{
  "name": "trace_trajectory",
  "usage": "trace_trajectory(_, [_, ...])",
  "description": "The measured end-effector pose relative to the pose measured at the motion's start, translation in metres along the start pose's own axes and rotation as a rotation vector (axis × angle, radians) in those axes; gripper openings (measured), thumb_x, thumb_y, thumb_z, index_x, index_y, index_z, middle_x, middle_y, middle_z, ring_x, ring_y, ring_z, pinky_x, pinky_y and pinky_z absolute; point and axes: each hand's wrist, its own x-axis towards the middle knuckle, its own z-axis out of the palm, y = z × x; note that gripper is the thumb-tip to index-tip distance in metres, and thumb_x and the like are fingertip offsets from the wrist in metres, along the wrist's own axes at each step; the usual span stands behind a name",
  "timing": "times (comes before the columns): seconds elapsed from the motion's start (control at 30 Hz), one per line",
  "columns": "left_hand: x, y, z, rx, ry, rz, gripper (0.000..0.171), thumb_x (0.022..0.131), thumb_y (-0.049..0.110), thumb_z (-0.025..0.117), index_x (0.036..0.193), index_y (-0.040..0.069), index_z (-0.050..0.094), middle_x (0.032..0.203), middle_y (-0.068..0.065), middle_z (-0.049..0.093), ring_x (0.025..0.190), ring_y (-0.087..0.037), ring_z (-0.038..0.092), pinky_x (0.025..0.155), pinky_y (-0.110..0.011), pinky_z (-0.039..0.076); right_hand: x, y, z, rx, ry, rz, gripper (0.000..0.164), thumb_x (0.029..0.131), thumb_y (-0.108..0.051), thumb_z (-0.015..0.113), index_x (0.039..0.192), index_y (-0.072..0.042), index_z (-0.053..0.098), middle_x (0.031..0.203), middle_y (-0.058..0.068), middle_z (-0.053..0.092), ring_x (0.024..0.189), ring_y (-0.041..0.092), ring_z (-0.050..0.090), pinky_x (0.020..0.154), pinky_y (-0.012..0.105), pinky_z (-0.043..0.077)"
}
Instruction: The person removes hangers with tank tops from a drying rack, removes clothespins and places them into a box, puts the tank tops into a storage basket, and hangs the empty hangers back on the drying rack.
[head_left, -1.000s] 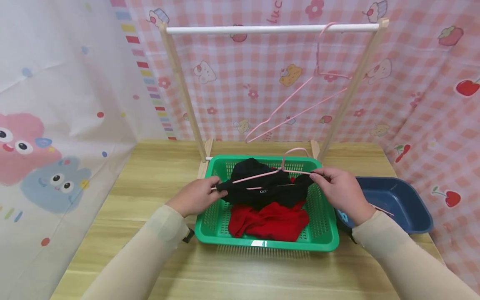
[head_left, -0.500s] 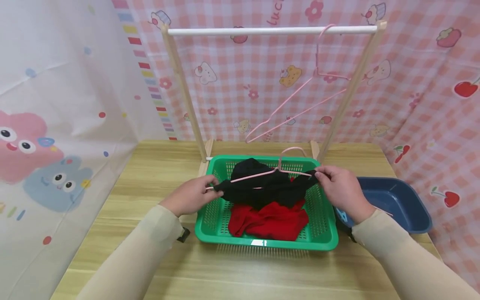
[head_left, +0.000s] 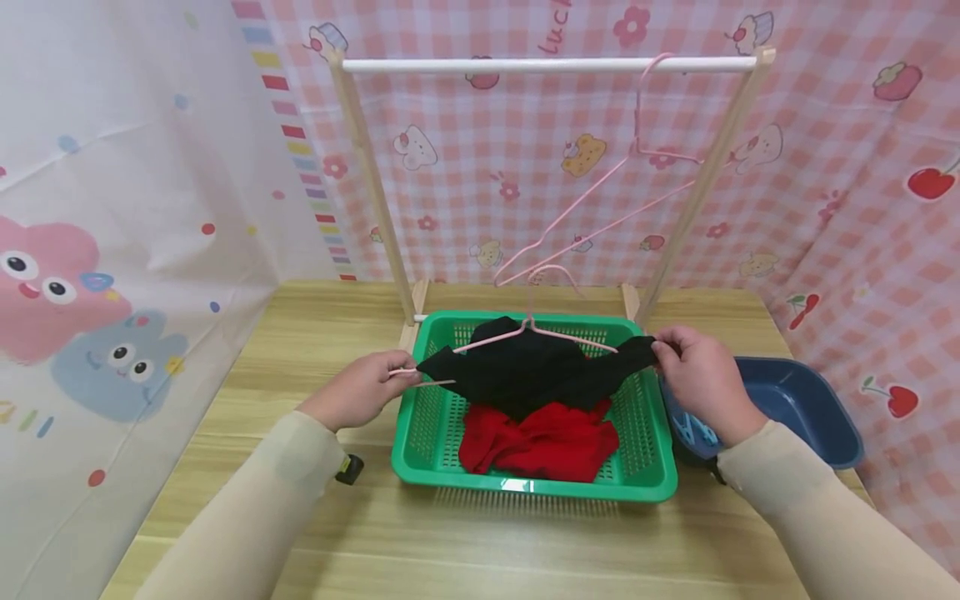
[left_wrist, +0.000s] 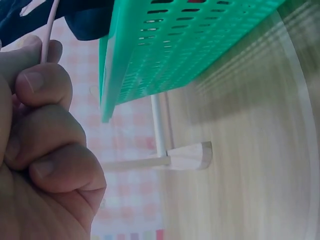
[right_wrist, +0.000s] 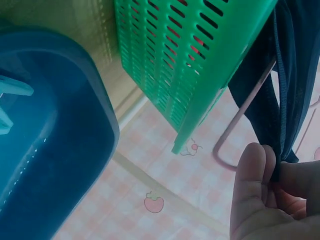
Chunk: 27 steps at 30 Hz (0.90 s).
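Note:
A black garment (head_left: 532, 375) is spread over the back of the green basket (head_left: 532, 486), with a pink wire hanger (head_left: 491, 340) partly inside it. My left hand (head_left: 360, 390) grips the hanger's left end, thumb and curled fingers around the wire (left_wrist: 49, 35), close to the cloth's left corner. With thumb and fingertips, my right hand (head_left: 705, 379) pinches the garment's right corner, pulled out sideways. In the right wrist view the hanger's bent end (right_wrist: 220, 145) shows beside the dark cloth (right_wrist: 297, 65). Fabric hides the hanger's lower middle. Red cloth (head_left: 540, 442) lies crumpled in the basket's front.
Behind the basket stands a wooden rack with a white rod (head_left: 525, 65); a bare pink hanger (head_left: 585, 198) hangs toward its right. A blue basin (head_left: 840, 417) with light-blue clips (head_left: 684, 429) sits at the right. Near my left sleeve lies a small black object (head_left: 349, 469).
Both hands have moved apart, the left one leftward with the hanger and the right one outward with the cloth corner. The hanger's hook has risen and shifted left, and the garment is stretched wider.

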Motion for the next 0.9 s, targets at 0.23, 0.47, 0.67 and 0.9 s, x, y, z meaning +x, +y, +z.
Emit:
trace_trajectory(0.23, [-0.003,-0.008,-0.003,-0.015,0.004,0.030,0.015,0.109,0.026,0.059,0.104,0.016,0.070,0.096,-0.002,0.068,0.085,-0.020,0.054,0.078,-0.038,0.047,-0.001,0.003,-0.001,0.012,-0.015,0.034,0.023,0.109,-0.014,0.057,0.116,0.003,0.070,0.100,0.022,0.076,0.083,0.031,0.075,0.067,0.034,0.056])
trace_trajectory(0.47, [-0.005,-0.015,-0.006,0.026,0.018,0.056,0.017,0.108,0.024,0.060,0.111,0.018,0.075,0.110,0.002,0.074,0.099,-0.019,0.061,0.091,-0.041,0.051,0.000,0.006,-0.002,0.024,-0.023,0.069,0.025,0.110,-0.016,0.055,0.119,0.003,0.069,0.109,0.026,0.075,0.091,0.036,0.077,0.075,0.045,0.063])
trace_trajectory(0.67, [-0.006,-0.021,-0.008,0.020,0.034,0.021,0.021,0.109,0.024,0.059,0.116,0.017,0.078,0.116,0.000,0.076,0.099,-0.020,0.060,0.088,-0.039,0.049,0.000,0.011,-0.002,-0.003,-0.011,0.066,0.023,0.110,-0.014,0.055,0.116,0.002,0.070,0.103,0.023,0.076,0.088,0.033,0.076,0.067,0.034,0.056])
trace_trajectory(0.9, [-0.007,-0.019,-0.009,0.014,0.028,0.019,0.024,0.110,0.025,0.056,0.118,0.016,0.078,0.113,-0.001,0.076,0.090,-0.021,0.055,0.079,-0.037,0.045,0.001,0.013,0.001,-0.004,-0.017,0.071,0.022,0.109,-0.016,0.056,0.114,0.001,0.070,0.099,0.020,0.076,0.084,0.028,0.073,0.068,0.032,0.053])
